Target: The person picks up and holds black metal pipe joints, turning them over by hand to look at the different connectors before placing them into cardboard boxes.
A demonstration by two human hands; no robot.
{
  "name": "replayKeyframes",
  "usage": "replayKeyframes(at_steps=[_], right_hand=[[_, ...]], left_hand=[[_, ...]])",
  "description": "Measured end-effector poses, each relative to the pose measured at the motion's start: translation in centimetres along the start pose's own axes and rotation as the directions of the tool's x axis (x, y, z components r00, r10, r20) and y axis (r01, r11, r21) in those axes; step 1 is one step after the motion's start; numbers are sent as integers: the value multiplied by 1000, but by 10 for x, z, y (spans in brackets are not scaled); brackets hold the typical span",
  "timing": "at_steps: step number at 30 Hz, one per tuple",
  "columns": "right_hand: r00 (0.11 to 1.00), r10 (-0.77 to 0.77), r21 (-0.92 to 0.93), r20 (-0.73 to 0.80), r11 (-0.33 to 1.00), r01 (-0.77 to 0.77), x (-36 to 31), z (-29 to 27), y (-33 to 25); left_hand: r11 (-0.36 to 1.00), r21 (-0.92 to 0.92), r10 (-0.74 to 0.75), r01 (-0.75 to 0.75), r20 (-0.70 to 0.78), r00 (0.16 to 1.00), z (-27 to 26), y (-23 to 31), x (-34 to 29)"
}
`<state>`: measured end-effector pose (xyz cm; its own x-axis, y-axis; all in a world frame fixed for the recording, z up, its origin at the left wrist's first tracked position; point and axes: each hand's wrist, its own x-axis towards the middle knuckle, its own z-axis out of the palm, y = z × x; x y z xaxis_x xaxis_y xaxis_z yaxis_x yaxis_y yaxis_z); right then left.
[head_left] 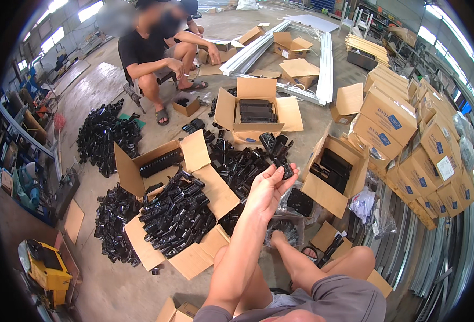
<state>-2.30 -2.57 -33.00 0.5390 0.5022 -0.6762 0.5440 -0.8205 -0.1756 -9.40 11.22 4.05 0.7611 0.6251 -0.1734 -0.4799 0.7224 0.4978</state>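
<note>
My left hand (274, 181) is raised in front of me, its fingers closed on a small black plastic piece (285, 168). More black plastic pieces (274, 144) show just beyond it; I cannot tell whether they are joined to the held one. My right hand (276, 237) reaches low into a small open box (299, 229) lined with clear plastic and holding small greyish parts. Its fingers are hidden. Left of my arm, a large open carton (196, 256) overflows with loose black pieces (175, 217).
Ahead stands an open carton (255, 126) with neatly stacked black pieces; another carton (323, 190) is at right. Loose black heaps (108, 137) lie on the left floor. Stacked closed cartons (387, 118) and long metal profiles (409, 241) fill the right. A seated co-worker (153, 53) is far left.
</note>
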Motion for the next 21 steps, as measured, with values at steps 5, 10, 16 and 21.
replayKeyframes(at_steps=[5, 10, 16, 21], right_hand=[[999, -22, 23, 26, 1000, 21, 9, 5, 7], [995, -92, 56, -43, 994, 94, -2, 2, 0], [975, -128, 160, -181, 974, 158, -10, -24, 19], [697, -74, 361, -713, 814, 455, -73, -88, 20]], left_hand=[[998, -48, -37, 35, -49, 998, -4, -10, 7], [998, -53, -28, 24, -81, 996, -7, -16, 9], [998, -20, -56, 55, -101, 993, 2, -15, 5], [999, 20, -26, 28, -121, 992, -3, -17, 0]])
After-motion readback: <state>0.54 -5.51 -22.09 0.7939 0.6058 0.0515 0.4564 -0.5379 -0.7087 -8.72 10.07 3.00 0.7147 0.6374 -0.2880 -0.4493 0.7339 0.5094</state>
